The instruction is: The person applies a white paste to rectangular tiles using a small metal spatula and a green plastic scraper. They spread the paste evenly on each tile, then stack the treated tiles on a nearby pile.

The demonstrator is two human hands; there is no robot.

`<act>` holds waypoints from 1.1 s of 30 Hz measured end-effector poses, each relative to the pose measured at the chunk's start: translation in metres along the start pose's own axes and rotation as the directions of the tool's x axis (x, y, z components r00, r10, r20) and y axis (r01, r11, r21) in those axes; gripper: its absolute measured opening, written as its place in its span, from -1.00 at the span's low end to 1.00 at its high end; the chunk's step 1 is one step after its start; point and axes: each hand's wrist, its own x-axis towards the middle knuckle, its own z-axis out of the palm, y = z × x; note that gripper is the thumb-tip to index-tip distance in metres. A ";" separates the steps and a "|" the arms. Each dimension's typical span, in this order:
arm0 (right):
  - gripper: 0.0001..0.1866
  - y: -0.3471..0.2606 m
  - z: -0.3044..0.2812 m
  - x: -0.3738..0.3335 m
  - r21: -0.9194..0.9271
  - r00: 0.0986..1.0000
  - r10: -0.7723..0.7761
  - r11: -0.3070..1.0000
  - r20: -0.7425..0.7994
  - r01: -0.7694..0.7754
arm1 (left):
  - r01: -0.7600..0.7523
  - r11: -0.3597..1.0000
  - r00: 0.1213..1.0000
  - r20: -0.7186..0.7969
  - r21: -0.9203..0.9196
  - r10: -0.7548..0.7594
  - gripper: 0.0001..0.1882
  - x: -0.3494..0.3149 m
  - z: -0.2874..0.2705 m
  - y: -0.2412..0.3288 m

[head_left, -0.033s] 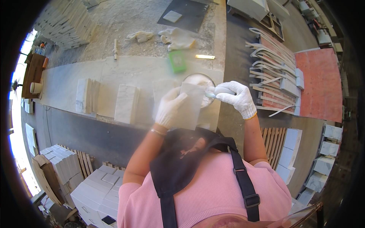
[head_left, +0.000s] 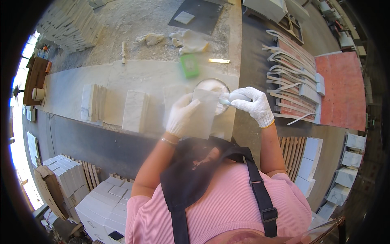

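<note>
A white marble tile (head_left: 204, 116) is gripped by my gloved left hand (head_left: 180, 116), its thumb along the near face. My right hand (head_left: 255, 104), also in a white knit glove, closes round a pale grey tool with a rounded body (head_left: 239, 96). Its narrow greenish tip points at the tile's right edge; I cannot tell whether they touch. Just behind the tile, partly hidden by it, lies a round metal-rimmed dish (head_left: 221, 84) with white material in it. Left of my left hand, a few marble tiles (head_left: 135, 110) stand on edge, and more (head_left: 92, 102) stand farther left.
A green box (head_left: 189, 66), a yellow cutter (head_left: 219, 61) and loose white gloves (head_left: 190, 41) lie on the dusty bench (head_left: 118, 73) beyond my hands. Stone strips (head_left: 290, 75) rest on a red board (head_left: 340, 89) at the right. Stacked white boxes (head_left: 106, 203) stand at lower left.
</note>
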 end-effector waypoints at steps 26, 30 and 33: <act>-0.75 0.002 0.001 0.002 0.001 1.000 -0.016 1.000 -0.016 0.016 | 0.000 1.000 1.000 0.016 0.002 -0.001 -0.61 0.001 -0.002 -0.002; -0.74 0.006 0.000 0.001 0.019 0.999 0.021 1.000 -0.044 -0.021 | -0.008 1.000 1.000 0.012 0.017 0.008 -0.61 0.001 -0.002 -0.001; -0.72 0.010 0.000 0.001 0.006 0.999 0.022 1.000 -0.046 -0.021 | 0.000 1.000 1.000 0.010 0.012 0.000 -0.62 0.001 -0.002 -0.002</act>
